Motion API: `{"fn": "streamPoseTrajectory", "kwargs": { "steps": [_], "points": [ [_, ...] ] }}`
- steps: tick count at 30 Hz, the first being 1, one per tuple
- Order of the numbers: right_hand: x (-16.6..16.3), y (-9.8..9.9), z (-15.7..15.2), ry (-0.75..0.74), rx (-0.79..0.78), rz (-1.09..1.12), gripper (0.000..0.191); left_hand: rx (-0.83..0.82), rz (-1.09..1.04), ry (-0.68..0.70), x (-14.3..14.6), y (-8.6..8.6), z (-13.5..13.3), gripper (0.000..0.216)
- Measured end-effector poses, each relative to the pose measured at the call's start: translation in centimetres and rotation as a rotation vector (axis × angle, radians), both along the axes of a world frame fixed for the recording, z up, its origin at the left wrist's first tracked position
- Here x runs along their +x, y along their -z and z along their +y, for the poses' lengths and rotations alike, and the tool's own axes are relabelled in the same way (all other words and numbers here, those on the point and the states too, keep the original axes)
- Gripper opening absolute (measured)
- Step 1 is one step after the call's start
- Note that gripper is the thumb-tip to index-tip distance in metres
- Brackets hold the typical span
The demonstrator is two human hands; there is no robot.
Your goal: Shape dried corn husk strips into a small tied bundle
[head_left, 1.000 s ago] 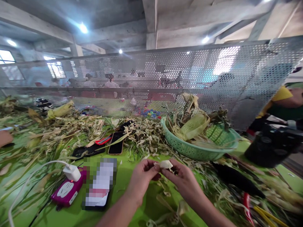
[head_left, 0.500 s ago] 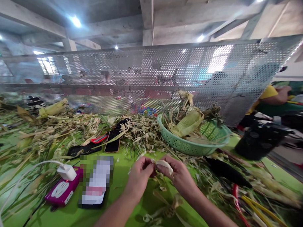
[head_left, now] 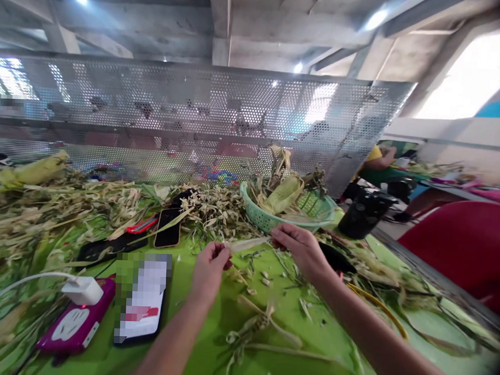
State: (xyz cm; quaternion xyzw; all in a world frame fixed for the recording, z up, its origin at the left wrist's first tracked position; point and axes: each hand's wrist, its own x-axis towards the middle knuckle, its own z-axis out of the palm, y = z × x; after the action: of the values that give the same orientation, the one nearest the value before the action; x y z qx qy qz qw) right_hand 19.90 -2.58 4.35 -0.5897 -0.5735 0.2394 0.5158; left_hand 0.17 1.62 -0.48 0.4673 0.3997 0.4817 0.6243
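Between my two hands a pale strip of corn husk (head_left: 250, 243) is stretched out above the green table. My left hand (head_left: 212, 263) pinches its left end, and my right hand (head_left: 295, 245) pinches the other end, a little farther from me. Below them on the table lies a small knotted bundle of husk strips (head_left: 255, 324) with loose tails. Just beyond my right hand stands a green plastic basket (head_left: 269, 220) with a whole corn husk (head_left: 286, 194) and dried leaves in it.
A phone (head_left: 145, 304) and a purple power strip (head_left: 75, 318) with a white charger lie left. Behind are another phone (head_left: 167, 228), a red cutter (head_left: 142, 224) and heaped husk scraps. A black container (head_left: 364, 213), red chair (head_left: 465, 244) and perforated metal screen (head_left: 220, 110) stand beyond.
My hands were close together around the husk strip; they have moved apart, drawing it out lengthwise. The view has turned to the right, bringing the red chair into sight.
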Motion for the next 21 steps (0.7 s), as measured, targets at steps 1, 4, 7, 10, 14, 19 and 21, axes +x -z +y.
{"fn": "streamPoseTrajectory", "kwargs": {
  "steps": [1, 4, 7, 10, 14, 19, 21],
  "points": [
    [0.4, -0.4, -0.3, 0.031, 0.013, 0.001, 0.036, -0.001, 0.001, -0.012, -0.2, 0.0, 0.2, 0.024],
    [1.8, -1.8, -1.8, 0.145, 0.05, 0.007, 0.037, 0.006, -0.016, -0.041, -0.9, 0.1, 0.7, 0.026],
    [3.3, -2.4, -4.4, 0.26, 0.06, -0.008, 0.036, 0.013, -0.051, -0.058, -1.3, 0.1, 1.1, 0.023],
    [5.2, -1.7, -7.2, 0.325, 0.017, -0.093, 0.034, -0.001, -0.091, -0.046, -1.4, 0.1, 1.1, 0.022],
    [8.9, 0.2, -10.5, 0.363, -0.064, -0.364, 0.03, -0.025, -0.125, -0.023, -1.3, 0.0, 0.9, 0.025],
    [11.3, 1.8, -13.4, 0.464, -0.36, -0.718, 0.021, -0.029, -0.13, -0.02, -1.2, 0.3, 0.9, 0.026],
    [11.1, 2.5, -14.1, 0.448, -0.432, -0.739, 0.015, -0.011, -0.115, -0.008, -1.2, 0.6, 1.0, 0.026]
  ]
}}
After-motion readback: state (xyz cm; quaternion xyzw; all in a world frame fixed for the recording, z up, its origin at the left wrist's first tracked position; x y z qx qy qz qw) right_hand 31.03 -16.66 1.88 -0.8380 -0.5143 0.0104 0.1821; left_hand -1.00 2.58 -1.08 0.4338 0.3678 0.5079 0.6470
